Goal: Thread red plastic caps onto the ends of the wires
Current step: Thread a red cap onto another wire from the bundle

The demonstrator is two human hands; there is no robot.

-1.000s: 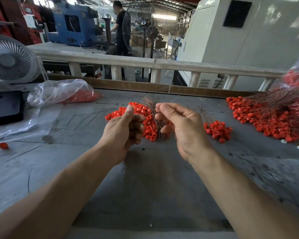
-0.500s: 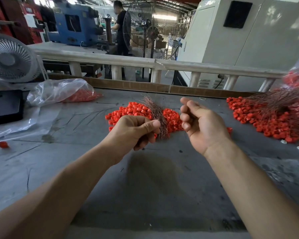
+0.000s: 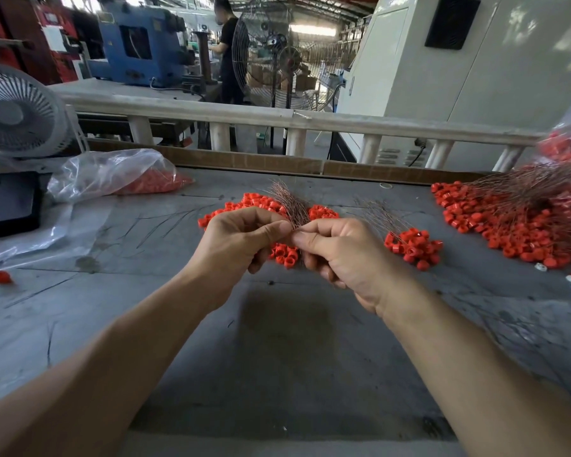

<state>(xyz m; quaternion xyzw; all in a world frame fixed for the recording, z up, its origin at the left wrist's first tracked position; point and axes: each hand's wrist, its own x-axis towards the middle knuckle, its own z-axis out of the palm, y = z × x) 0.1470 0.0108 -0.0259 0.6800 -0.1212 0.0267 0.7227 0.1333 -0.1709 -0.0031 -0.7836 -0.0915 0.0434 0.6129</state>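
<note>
Back at our wire bundle (image 3: 289, 206), gripped by our left hand (image 3: 241, 239), our right hand (image 3: 340, 249) pinches one strand; capped wires (image 3: 515, 219) heaped right, loose caps (image 3: 261, 204) remain.

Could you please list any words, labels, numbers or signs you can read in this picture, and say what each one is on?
No text can be read in this view.
White label on the red cabinet: blank or too blurred to read.
Small plate on the blue machine: too small to read.
Red caps, bundle of wires and plastic bag: no print shows.
</note>
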